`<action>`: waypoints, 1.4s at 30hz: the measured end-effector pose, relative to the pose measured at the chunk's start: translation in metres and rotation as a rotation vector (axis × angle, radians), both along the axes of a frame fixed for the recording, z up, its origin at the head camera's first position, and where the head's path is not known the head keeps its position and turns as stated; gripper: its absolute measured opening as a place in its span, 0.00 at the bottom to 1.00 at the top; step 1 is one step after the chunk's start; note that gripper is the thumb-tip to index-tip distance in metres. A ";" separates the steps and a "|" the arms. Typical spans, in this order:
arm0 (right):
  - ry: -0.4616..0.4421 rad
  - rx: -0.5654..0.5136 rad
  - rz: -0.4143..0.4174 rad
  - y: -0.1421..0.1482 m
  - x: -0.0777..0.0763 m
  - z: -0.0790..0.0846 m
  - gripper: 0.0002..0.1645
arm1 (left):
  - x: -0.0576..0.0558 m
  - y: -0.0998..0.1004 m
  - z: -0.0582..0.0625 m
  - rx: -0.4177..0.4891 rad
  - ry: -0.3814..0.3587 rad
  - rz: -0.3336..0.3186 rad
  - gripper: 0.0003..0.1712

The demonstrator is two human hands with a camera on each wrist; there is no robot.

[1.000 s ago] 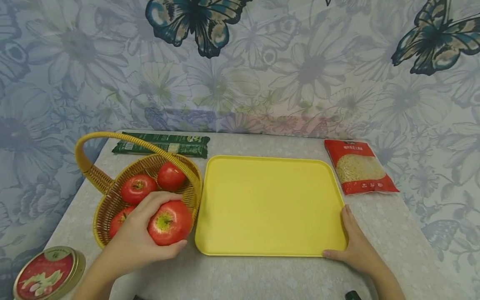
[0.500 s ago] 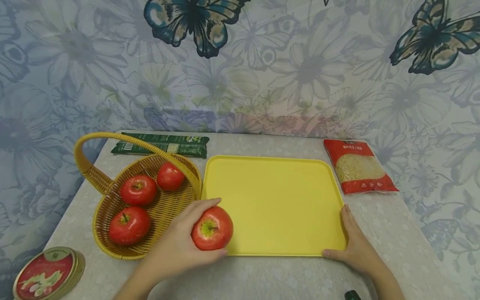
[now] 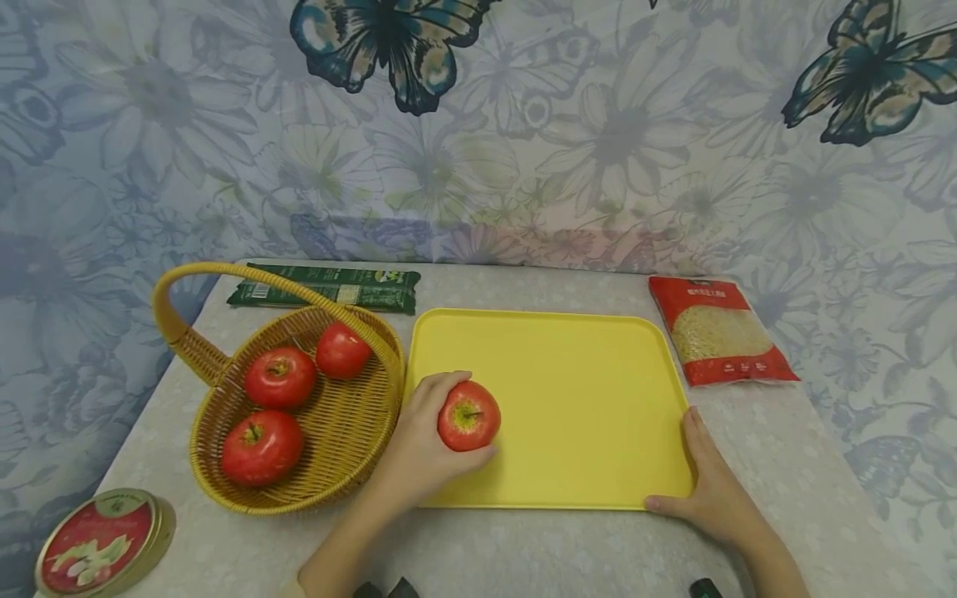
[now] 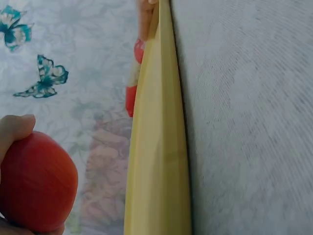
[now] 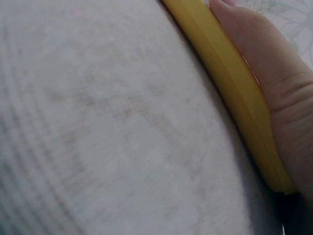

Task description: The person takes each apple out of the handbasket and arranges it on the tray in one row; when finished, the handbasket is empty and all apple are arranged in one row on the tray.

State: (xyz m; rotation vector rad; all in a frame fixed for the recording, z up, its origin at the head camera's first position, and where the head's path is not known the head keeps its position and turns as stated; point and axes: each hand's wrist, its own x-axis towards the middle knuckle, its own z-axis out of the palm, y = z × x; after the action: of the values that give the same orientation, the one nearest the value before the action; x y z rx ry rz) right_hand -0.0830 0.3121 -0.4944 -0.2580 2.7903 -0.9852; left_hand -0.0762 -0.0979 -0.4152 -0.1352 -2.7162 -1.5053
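Note:
A red apple with a yellow-green stem end is in my left hand, gripped between thumb and fingers. In the head view they overlap the left part of the yellow tray. The left wrist view shows the apple from the side, higher than the tray's edge. My right hand holds the tray's front right corner, thumb at the front edge and fingers along the right side. In the right wrist view the thumb lies against the tray's rim.
Left of the tray, a wicker basket with a tall handle holds three red apples. A green packet lies behind it. A red bag lies at the back right, and a round tin stands front left.
My left hand has carried the apple out from over the basket, rightward and then slightly forward over the tray's left part. My right hand has stayed at the tray's corner.

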 end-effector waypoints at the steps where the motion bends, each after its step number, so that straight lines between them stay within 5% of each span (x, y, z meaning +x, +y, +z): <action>1: -0.001 0.003 -0.001 0.000 0.000 0.000 0.83 | -0.003 0.002 -0.002 0.008 0.000 0.012 0.48; 14: 0.005 -0.001 0.001 0.001 0.000 0.000 0.83 | -0.040 0.024 -0.027 0.109 0.026 0.120 0.49; 23: -0.001 -0.004 0.001 0.002 0.001 0.001 0.83 | -0.062 0.030 -0.043 0.100 0.027 0.192 0.49; 42: -0.012 -0.020 -0.002 -0.001 0.002 0.004 0.83 | -0.075 0.030 -0.053 0.110 -0.034 0.285 0.49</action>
State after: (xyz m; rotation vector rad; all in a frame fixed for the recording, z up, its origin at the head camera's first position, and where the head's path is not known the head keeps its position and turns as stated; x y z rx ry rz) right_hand -0.0813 0.3111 -0.4905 -0.2517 2.7721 -1.0121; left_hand -0.1515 -0.0683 -0.4687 0.2703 -2.5332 -1.5770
